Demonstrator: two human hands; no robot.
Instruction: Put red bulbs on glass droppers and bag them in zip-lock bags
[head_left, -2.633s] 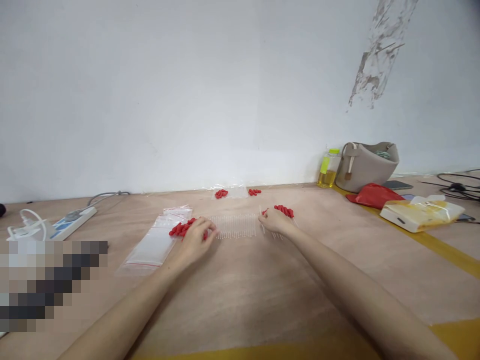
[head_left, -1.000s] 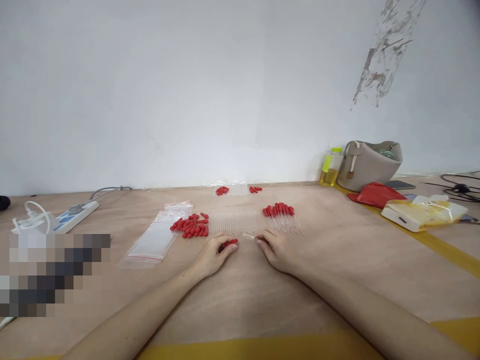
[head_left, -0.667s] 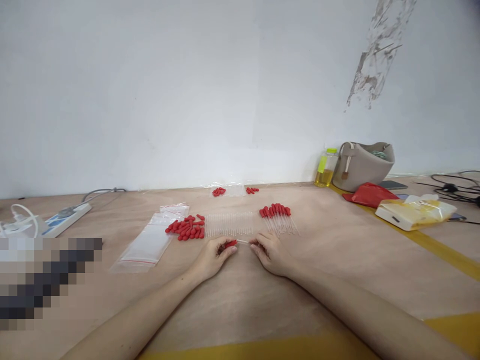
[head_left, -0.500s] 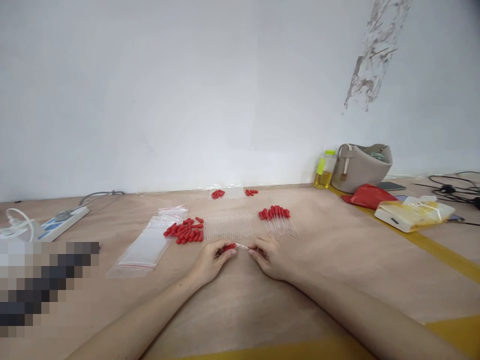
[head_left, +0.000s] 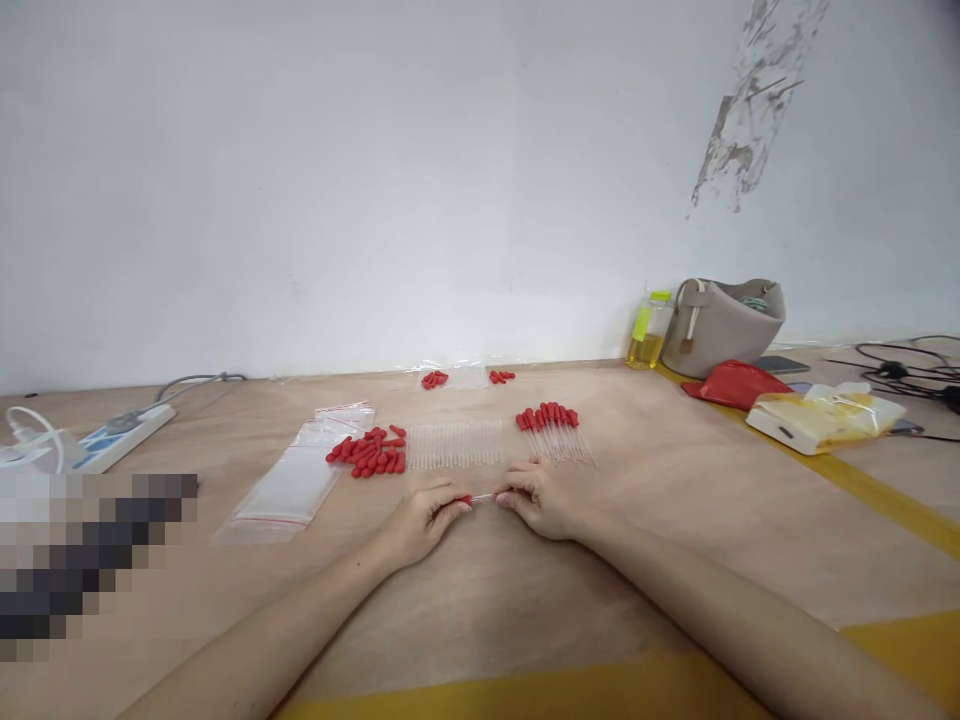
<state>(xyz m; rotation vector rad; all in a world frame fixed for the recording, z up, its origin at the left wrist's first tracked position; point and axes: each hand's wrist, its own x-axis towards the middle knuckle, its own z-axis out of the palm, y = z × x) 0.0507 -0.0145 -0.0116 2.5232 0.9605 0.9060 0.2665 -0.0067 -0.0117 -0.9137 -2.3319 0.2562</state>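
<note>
My left hand (head_left: 421, 522) pinches a red rubber dropper bulb (head_left: 466, 499), most of it hidden by the fingers. My right hand (head_left: 546, 502) grips a thin clear dropper tube (head_left: 484, 497) whose left end meets the bulb's mouth; I cannot tell how far it sits inside. Both hands rest low over the brown-covered table. Beyond my left hand lies a pile of loose red bulbs (head_left: 373, 453), and right of it a row of bare clear tubes (head_left: 454, 444). Past my right hand, several droppers with red bulbs fitted (head_left: 553, 428) lie fanned side by side.
Clear zip bags (head_left: 281, 490) lie at left, near a power strip (head_left: 124, 437). Against the wall are small bags with red bulbs (head_left: 435, 380). At right stand a yellow-capped bottle (head_left: 646, 335), a grey bag (head_left: 724, 330), a red pouch (head_left: 731, 385) and a white-yellow packet (head_left: 825, 418).
The bulb and tube have come more into line, and less of the tube shows between my hands. My right fingers have shifted slightly. The whole view has tilted a little.
</note>
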